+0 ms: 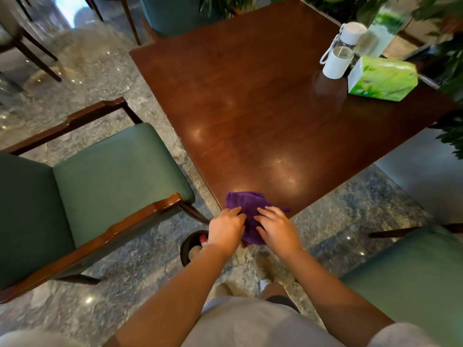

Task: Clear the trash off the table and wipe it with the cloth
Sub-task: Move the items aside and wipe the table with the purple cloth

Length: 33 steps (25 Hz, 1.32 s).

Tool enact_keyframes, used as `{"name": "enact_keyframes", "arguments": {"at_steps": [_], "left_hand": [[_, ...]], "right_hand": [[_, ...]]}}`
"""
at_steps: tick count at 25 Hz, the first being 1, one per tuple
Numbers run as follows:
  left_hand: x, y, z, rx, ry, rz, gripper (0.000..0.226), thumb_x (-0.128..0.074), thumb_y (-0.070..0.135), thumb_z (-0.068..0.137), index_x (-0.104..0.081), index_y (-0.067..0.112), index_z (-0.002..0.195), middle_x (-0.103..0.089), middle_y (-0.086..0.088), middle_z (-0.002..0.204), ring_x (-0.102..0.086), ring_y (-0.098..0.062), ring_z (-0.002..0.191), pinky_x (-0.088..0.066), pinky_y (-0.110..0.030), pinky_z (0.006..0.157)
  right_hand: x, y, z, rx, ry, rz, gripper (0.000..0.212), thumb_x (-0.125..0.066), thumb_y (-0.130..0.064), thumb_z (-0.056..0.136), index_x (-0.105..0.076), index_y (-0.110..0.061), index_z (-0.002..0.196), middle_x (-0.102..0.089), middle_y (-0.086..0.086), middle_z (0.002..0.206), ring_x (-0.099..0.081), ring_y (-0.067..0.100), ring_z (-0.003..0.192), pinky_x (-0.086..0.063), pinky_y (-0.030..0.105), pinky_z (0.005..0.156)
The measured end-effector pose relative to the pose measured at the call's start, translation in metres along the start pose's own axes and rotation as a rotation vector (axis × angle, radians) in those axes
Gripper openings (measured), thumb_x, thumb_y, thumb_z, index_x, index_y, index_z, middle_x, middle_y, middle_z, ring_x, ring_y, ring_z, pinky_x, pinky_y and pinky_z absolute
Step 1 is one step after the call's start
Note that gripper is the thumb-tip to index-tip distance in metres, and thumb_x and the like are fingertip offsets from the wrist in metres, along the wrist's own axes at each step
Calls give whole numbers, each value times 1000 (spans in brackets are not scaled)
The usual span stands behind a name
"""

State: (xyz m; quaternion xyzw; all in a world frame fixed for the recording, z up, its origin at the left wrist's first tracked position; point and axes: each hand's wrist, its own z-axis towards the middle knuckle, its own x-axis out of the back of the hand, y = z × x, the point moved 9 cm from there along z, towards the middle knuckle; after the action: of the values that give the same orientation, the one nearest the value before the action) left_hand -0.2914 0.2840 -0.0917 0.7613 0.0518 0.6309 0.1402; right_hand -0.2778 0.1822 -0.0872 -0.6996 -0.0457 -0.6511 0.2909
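Note:
A purple cloth (246, 204) lies folded on the near corner of the dark wooden table (263, 108), partly hanging over the edge. My left hand (225, 227) and my right hand (278, 227) both rest on it side by side, fingers spread fairly flat on the fabric. Just below the corner, on the floor, stands a black bin (188, 247) with a red-capped bottle and other trash in it.
A white-sleeved water bottle (338, 53) and a green tissue box (380, 78) stand at the table's far right by plants. Green chairs flank me: one chair (107, 176) to the left, another chair (413, 284) to the right. The floor is marble.

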Motion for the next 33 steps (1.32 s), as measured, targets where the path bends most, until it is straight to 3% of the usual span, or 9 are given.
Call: {"name": "enact_keyframes", "arguments": {"at_steps": [3, 5, 9, 15, 19, 26, 33], "left_hand": [[5, 0, -10, -7, 60, -57, 16, -59, 15, 86, -68, 9, 98, -65, -7, 105, -58, -29, 100, -53, -40, 66], [14, -3, -17, 18, 125, -115, 15, -61, 17, 85, -68, 13, 97, -66, -3, 101, -59, -25, 98, -54, -39, 65], [57, -15, -21, 49, 356, -201, 16, -77, 10, 72, -71, 15, 86, -70, 0, 94, -66, -22, 86, -56, -32, 54], [117, -33, 7, 120, 522, -168, 18, -78, 10, 71, -72, 15, 87, -71, -1, 97, -67, -23, 86, -55, -30, 60], [133, -44, 44, 208, 577, -125, 18, -77, 14, 74, -71, 15, 91, -70, 0, 103, -66, -21, 90, -55, -31, 62], [167, -54, 126, 413, 700, -80, 16, -77, 11, 74, -71, 13, 89, -70, -2, 102, -66, -21, 88, -52, -26, 66], [194, -110, 166, 547, 768, -6, 17, -78, 7, 72, -71, 8, 87, -71, -6, 95, -67, -24, 81, -52, -29, 64]], "right_hand": [[0, -3, -5, -1, -40, 79, 21, -70, -6, 74, -70, -5, 95, -69, 8, 108, -57, 27, 108, -50, 38, 91], [6, -5, -5, 2, -38, 127, 22, -68, -7, 76, -69, -6, 98, -69, 6, 107, -56, 25, 107, -50, 38, 88], [41, -20, 15, 61, 119, 141, 24, -77, -8, 67, -71, -13, 90, -70, 0, 101, -61, 20, 100, -56, 32, 77], [80, -35, 81, 224, 194, 154, 24, -75, -8, 70, -71, -12, 93, -69, 1, 104, -58, 18, 103, -55, 34, 80], [100, -30, 135, 376, 216, 133, 27, -80, -9, 64, -72, -15, 88, -70, -2, 100, -55, 12, 100, -55, 27, 71], [120, -6, 247, 614, 134, 190, 32, -82, -3, 56, -73, -14, 84, -71, 0, 95, -61, 16, 96, -57, 28, 63], [110, -48, 336, 882, 86, 150, 26, -81, -4, 58, -72, -11, 81, -71, 3, 90, -65, 23, 89, -57, 31, 60]]}}
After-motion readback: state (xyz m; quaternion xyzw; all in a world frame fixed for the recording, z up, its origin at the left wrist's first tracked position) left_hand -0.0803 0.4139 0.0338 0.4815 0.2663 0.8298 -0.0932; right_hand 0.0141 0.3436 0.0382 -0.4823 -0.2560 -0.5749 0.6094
